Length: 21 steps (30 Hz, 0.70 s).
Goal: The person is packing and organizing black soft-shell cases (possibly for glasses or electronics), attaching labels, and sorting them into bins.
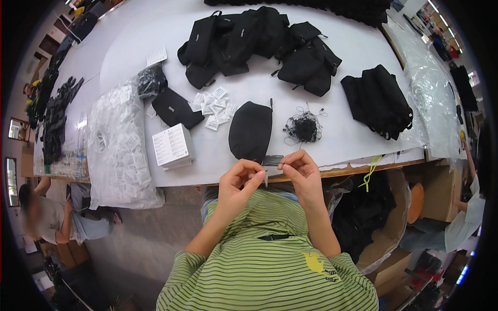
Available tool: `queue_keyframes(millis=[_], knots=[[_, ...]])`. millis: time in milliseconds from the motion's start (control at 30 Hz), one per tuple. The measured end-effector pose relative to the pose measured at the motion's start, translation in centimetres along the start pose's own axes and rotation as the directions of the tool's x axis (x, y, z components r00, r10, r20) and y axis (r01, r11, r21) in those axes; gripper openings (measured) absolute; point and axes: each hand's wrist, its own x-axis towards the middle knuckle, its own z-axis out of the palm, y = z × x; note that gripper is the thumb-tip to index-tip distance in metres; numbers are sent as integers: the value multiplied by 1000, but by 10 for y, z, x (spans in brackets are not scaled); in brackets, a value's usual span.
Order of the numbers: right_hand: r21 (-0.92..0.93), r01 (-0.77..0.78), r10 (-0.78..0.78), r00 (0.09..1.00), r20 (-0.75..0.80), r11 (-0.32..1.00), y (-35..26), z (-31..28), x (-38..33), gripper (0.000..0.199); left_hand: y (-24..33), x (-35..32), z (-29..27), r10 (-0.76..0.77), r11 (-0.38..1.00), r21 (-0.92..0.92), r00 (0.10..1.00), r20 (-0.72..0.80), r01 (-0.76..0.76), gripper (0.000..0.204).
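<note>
My left hand and my right hand meet at the table's near edge, pinching a small dark tag between their fingertips. A thin thread seems to run through it, though it is too fine to tell. Just beyond my hands lies a black oval pouch. Right of the pouch sits a tangle of black strings.
On the white table are a heap of black pouches, a stack of black pouches, scattered small white packets, a pile of white cards and a clear bag of packets. A box of black items stands at my right. Other people work at both sides.
</note>
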Motion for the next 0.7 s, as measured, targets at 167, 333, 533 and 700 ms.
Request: queue_keyframes(millis=[167,333,533,700], knots=[[-8,-22,22,1000,7,1000,2,10,-3,12,-4,-2,4,-9,999,40,1000,6,8,8],[-84,53,-52,999,12,995,11,9,-7,9,-6,-5,2,76,977,200,997,24,-79,11],[-139,-30,29,1000,-6,990,9,10,-8,8,0,-4,1,93,944,314,995,27,-96,10],[-284,-58,76,996,55,957,3,0,-6,10,6,-3,-7,95,890,433,987,130,-143,10]])
